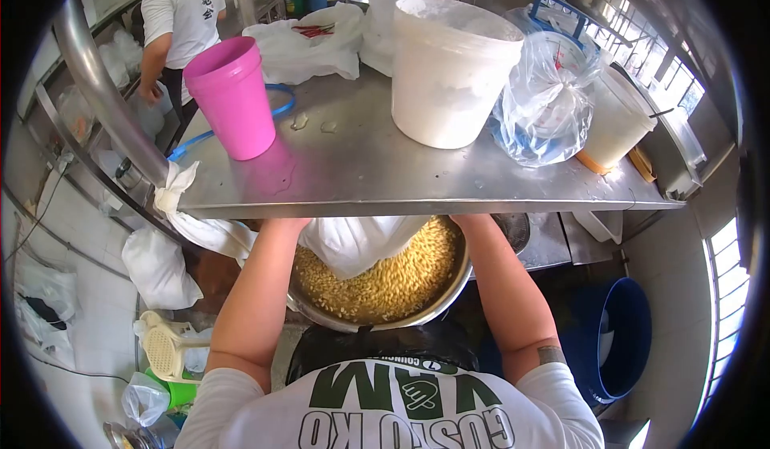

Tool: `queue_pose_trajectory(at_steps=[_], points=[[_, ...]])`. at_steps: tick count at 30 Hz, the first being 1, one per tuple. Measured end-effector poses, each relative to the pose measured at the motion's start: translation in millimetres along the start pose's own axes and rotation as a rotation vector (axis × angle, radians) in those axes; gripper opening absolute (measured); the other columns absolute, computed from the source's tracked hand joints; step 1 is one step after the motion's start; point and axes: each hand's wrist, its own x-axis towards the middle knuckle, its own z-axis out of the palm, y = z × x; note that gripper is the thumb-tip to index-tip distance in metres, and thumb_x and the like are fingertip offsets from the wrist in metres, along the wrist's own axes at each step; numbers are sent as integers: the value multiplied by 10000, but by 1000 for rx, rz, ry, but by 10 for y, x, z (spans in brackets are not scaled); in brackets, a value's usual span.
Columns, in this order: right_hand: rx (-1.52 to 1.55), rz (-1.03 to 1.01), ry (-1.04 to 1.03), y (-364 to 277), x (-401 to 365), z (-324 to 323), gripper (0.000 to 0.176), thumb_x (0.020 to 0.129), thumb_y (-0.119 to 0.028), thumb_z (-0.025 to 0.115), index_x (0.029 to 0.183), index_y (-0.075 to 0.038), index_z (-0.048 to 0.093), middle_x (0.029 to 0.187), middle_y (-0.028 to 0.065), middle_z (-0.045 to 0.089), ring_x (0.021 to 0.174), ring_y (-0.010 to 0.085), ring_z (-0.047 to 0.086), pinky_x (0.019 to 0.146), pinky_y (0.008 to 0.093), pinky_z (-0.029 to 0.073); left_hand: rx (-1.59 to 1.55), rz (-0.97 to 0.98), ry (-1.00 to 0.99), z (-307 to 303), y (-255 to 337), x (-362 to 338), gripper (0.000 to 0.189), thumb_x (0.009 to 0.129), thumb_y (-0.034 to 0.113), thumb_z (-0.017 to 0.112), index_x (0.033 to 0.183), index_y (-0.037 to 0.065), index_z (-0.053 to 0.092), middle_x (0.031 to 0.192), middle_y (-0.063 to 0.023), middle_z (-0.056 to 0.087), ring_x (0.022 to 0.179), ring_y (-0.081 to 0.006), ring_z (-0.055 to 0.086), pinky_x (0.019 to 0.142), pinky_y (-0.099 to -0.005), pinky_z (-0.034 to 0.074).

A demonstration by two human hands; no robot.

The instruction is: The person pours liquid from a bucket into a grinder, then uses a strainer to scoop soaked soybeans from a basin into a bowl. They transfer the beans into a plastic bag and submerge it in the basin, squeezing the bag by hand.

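A wide metal basin (pixel 457 292) sits low beneath the table's front edge, in front of my body. Many small pale-yellow pieces (pixel 401 276), like beans or kernels, fill it; some are blurred by motion. A white sack (pixel 353 244) hangs down over the basin's left and middle part. My left hand (pixel 287 223) reaches under the table edge at the sack's left side, its fingers hidden. My right hand (pixel 472 221) goes under the edge at the basin's right rim; its fingers are hidden too. What either hand holds cannot be seen.
On the metal table (pixel 345 176) stand a pink bucket (pixel 233 104), a white bucket (pixel 449 80), a plastic-wrapped scale (pixel 549 96) and a tub (pixel 613 124). A blue drum (pixel 626 341) is at right, a stool (pixel 164 341) at left. Another person (pixel 184 24) works at back left.
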Motion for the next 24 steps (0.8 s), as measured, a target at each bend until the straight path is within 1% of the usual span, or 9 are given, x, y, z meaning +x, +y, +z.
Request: queue_pose_trajectory(at_steps=[3, 6, 10, 13, 15, 19, 21, 22, 24], points=[[823, 196, 81, -14, -11, 75, 423, 1089, -271, 567, 1449, -63, 489, 1355, 86, 597, 1193, 194, 605, 1007, 381, 557, -115, 22, -92, 122, 102, -54, 221, 1072, 245, 566, 1205, 84, 640, 1117, -81, 659, 1009, -219, 652, 872, -387, 583], [62, 83, 20, 102, 23, 29, 472, 1027, -241, 660, 1419, -11, 531, 1393, 144, 581, 1244, 211, 573, 1046, 359, 509, -163, -85, 119, -8, 3, -1, 214, 1073, 241, 566, 1207, 92, 639, 1114, -80, 656, 1031, -215, 652, 881, -379, 583], [-38, -53, 21, -137, -22, 12, 458, 1021, -244, 668, 1394, -7, 552, 1378, 150, 589, 1244, 222, 572, 1053, 360, 503, -58, -1, -106, -362, 31, 34, 188, 1067, 213, 580, 1206, 102, 641, 1127, -73, 654, 1043, -203, 640, 900, -375, 568], [-350, 24, -134, 33, -79, 18, 447, 1015, -247, 674, 1375, -4, 568, 1367, 155, 595, 1243, 229, 571, 1058, 361, 497, 262, 19, -10, -438, 14, -99, 221, 1041, 212, 618, 1214, 76, 632, 1153, -91, 659, 1056, -230, 626, 922, -390, 546], [-340, 17, -139, -80, -15, 5, 444, 1014, -248, 676, 1369, -2, 573, 1363, 156, 597, 1243, 232, 570, 1059, 361, 496, 1391, 250, 99, -104, 269, -161, 283, 1047, 198, 616, 1290, 53, 620, 1216, -85, 637, 1106, -242, 608, 975, -385, 515], [-501, -109, -76, -75, -181, 1, 368, 1004, -211, 662, 1301, 1, 617, 1271, 154, 656, 1179, 268, 609, 1030, 403, 505, 1484, 0, 41, -111, 333, -229, 322, 1036, 200, 626, 1306, 25, 612, 1216, -91, 630, 1125, -239, 593, 991, -376, 502], [-704, -137, -114, -133, -93, -38, 340, 998, -195, 656, 1276, -2, 630, 1234, 155, 676, 1147, 288, 629, 1010, 425, 516, 1959, 294, 77, 180, 397, -331, 328, 1024, 155, 640, 1319, 15, 612, 1232, -94, 625, 1144, -218, 577, 991, -370, 499], [-509, -205, -23, -158, -63, -75, 313, 994, -183, 647, 1249, -2, 640, 1213, 165, 685, 1124, 308, 643, 986, 446, 521, 1961, 309, 91, 108, 405, -253, 328, 1024, 155, 640, 1319, 15, 612, 1232, -94, 625, 1144, -218, 577, 991, -370, 499], [-299, -251, 47, -121, -120, -88, 288, 990, -170, 637, 1223, -2, 651, 1191, 175, 694, 1101, 328, 657, 962, 467, 526, 877, -20, 126, -123, 382, -247, 331, 1018, 131, 642, 1322, 4, 609, 1259, -106, 625, 1168, -230, 574, 999, -381, 500]])
